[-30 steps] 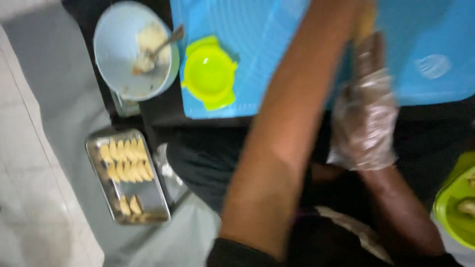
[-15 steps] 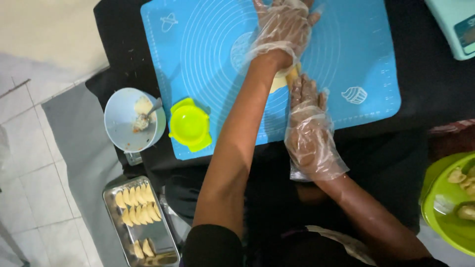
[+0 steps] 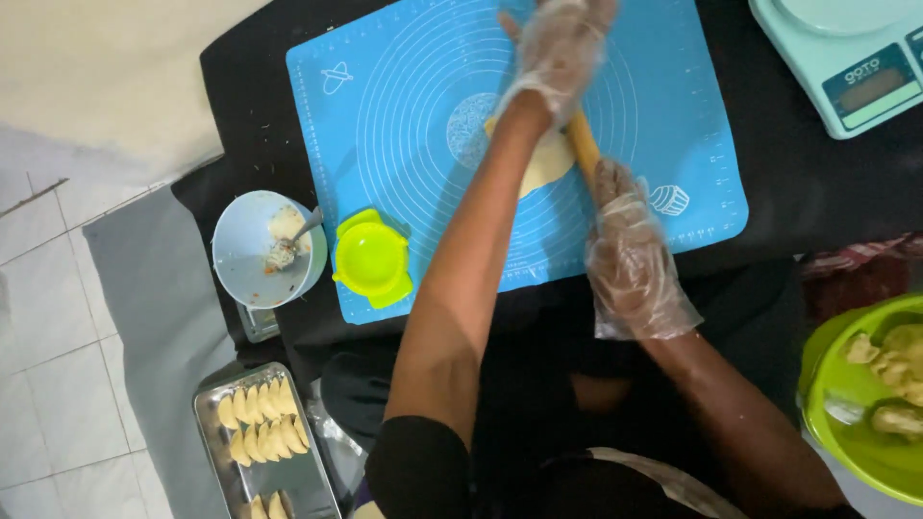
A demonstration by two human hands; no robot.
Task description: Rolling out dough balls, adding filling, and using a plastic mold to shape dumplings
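Both my hands wear clear plastic gloves and grip a wooden rolling pin (image 3: 583,142) that lies over a flat piece of pale dough (image 3: 546,165) on a blue silicone mat (image 3: 404,115). My left hand (image 3: 558,48) holds the far end of the pin near the mat's top edge. My right hand (image 3: 630,250) holds the near end, close to the mat's front edge. My left forearm crosses the mat and hides part of the dough.
A pale blue bowl (image 3: 248,252) with filling and a spoon stands left of the mat, beside a yellow-green dumpling press (image 3: 372,258). A metal tray (image 3: 306,479) of folded dumplings sits on the floor. A green bowl (image 3: 835,408) with dough pieces is at right, a kitchen scale (image 3: 846,58) top right.
The view has swung from close and blurred to steady over the mat. Both hands stay on the rolling pin, and more of the dough shows beside my left arm.
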